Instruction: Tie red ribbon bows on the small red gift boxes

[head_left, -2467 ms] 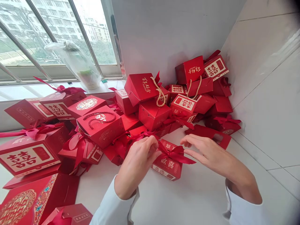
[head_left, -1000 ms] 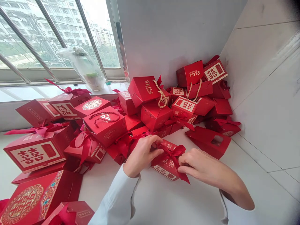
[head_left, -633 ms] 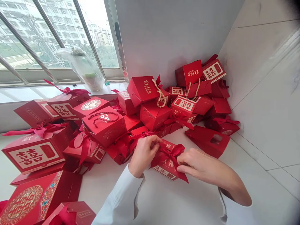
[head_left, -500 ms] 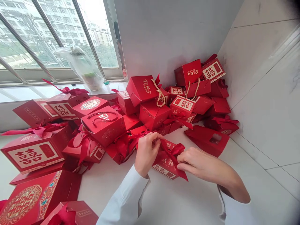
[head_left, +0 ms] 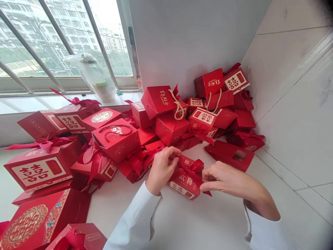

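The left hand (head_left: 162,170) clamps the ribbon (head_left: 191,170) of a gift box (head_left: 182,189) lying centre frame on the counter (head_left: 197,222), just below a pile of boxes (head_left: 166,130). The right hand (head_left: 225,182) is apart, at the bow; whether it grips, I cannot tell.

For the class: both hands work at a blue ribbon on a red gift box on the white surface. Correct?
No: the ribbon is red, not blue, as the head view shows. The left hand and right hand work at it on the red gift box on the white surface.
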